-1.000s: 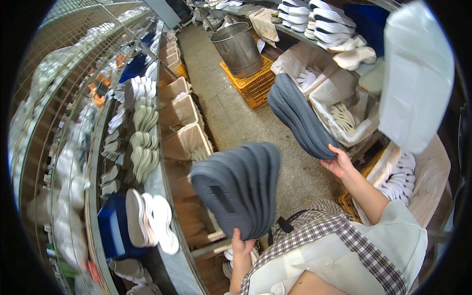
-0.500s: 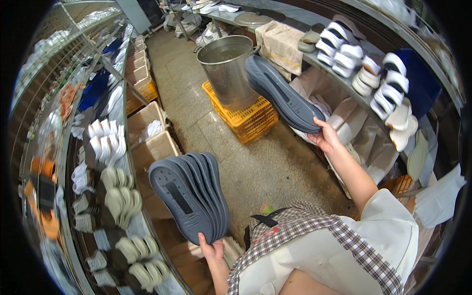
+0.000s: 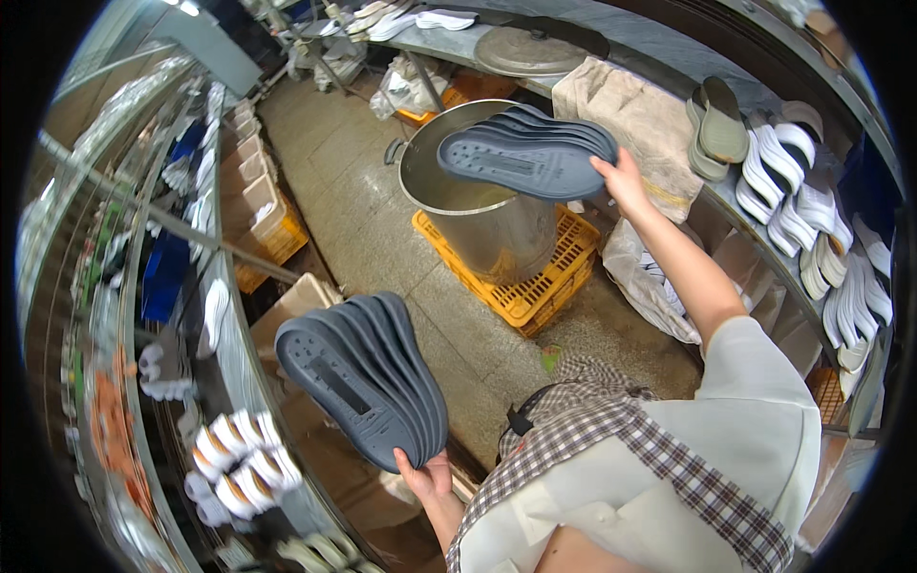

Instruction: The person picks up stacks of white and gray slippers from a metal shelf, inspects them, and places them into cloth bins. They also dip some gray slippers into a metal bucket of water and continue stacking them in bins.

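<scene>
My left hand point(image 3: 429, 477) grips the heel end of a stack of dark grey shoe soles point(image 3: 355, 382), fanned slightly apart at the toes. My right hand point(image 3: 621, 180) is closed on the end of a second stack of grey soles point(image 3: 530, 158), held out over the right part of a tall metal pot's mouth. Liquid shows inside the pot point(image 3: 478, 239), which stands on a yellow plastic crate point(image 3: 516, 306). The undersides of my fingers are partly hidden by both stacks.
On the right, a bench bears a round metal lid point(image 3: 540, 46), a beige cloth point(image 3: 621, 124), green-grey soles point(image 3: 721, 124) and white soles point(image 3: 764, 177). Shelving with white soles point(image 3: 244, 463) runs along my left. Bins with yellow crates point(image 3: 282, 229) line the aisle floor point(image 3: 339, 158).
My view has moved forward, toward the pot. The right-hand stack has swung left and levelled out from beside the pot to over its mouth. The left hand keeps its stack low at the left.
</scene>
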A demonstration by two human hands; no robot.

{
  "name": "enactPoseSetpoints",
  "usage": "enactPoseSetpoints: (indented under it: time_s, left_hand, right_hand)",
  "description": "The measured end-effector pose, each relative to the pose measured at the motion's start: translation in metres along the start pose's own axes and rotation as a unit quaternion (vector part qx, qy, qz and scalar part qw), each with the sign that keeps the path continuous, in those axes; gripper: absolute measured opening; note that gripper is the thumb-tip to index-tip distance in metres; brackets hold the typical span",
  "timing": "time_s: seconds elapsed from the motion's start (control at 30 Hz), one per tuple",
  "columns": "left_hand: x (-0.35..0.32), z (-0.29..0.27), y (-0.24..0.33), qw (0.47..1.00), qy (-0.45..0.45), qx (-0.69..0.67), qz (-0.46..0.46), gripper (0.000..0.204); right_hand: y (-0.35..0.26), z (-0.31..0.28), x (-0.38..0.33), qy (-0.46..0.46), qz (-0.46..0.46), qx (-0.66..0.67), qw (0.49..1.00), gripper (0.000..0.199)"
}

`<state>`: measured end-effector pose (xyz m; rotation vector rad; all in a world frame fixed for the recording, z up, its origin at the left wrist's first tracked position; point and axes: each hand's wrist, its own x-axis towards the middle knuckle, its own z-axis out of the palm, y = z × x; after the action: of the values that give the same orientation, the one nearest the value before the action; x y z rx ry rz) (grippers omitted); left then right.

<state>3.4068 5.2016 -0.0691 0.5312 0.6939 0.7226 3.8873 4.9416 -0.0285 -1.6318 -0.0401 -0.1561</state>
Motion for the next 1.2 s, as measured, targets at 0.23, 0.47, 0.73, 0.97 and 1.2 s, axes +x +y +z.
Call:
enactPoseSetpoints:
  time_s: [0.23,0.47,0.73,0.97,1.2]
  left_hand:
    - [0.147,0.050,0.013,1.000,-0.015,-0.008,-0.018,0.069]
    - [0.338,0.089,0.037,0.989,-0.097,0.007,-0.108,0.066]
    - [0.510,0.127,0.079,0.958,-0.173,0.078,-0.214,0.058]
    - [0.546,0.133,0.076,0.949,-0.178,0.080,-0.247,0.056]
    - [0.543,0.130,0.076,0.948,-0.157,0.081,-0.263,0.056]
  right_hand:
    - [-0.001,0.107,0.113,-0.034,-0.165,-0.395,0.903,0.032]
    - [0.005,0.178,0.136,-0.141,-0.292,-0.570,0.755,0.021]
    - [0.045,0.283,0.137,-0.201,-0.194,-0.672,0.686,0.016]
    - [0.089,0.323,0.132,-0.221,-0.115,-0.706,0.663,0.015]
    - [0.101,0.326,0.130,-0.241,-0.074,-0.713,0.654,0.017]
